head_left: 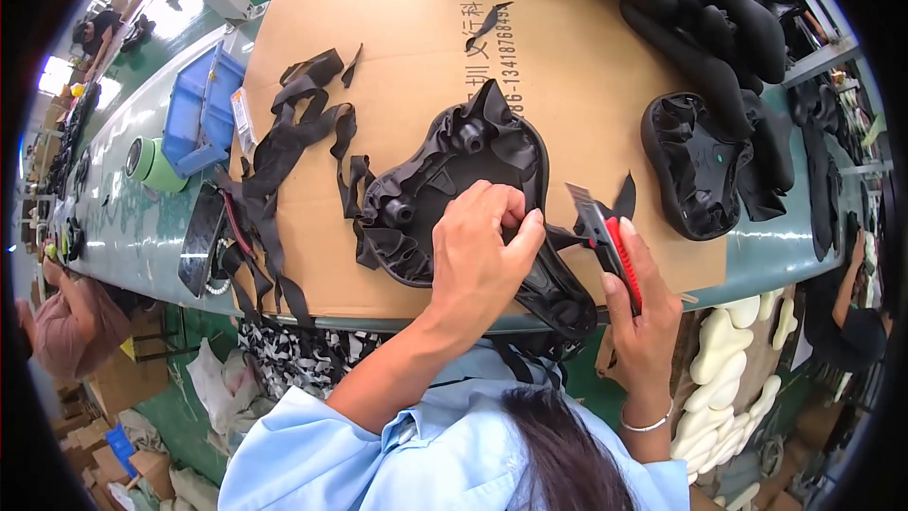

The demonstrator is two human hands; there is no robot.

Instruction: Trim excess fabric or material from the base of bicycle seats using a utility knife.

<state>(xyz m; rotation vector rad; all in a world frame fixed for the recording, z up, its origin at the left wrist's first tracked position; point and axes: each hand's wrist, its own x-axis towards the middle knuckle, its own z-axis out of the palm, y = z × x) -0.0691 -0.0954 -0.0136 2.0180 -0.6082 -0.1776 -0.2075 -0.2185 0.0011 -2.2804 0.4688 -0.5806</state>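
Note:
A black bicycle saddle (pixel 454 172) lies underside up on the cardboard, its wide end away from me and its narrow nose pointing to the near right. Gathered black fabric is folded in over its rim. Across its middle rests my left hand (pixel 485 251), fingers curled and thumb near the right rim; the fingertips are partly hidden. To the right of the nose, my right hand (pixel 643 317) grips a red and black utility knife (pixel 619 260), blade out and pointing up and left. A loose black scrap (pixel 625 197) lies beside the knife.
Black fabric strips (pixel 284 147) lie heaped left of the saddle, near a blue bin (pixel 203 109) and a green round container (pixel 156 166). Another saddle (pixel 695 166) lies at right, below piled black pieces (pixel 700 19). White foam pieces (pixel 724 374) are below the table edge. Other people are at both sides.

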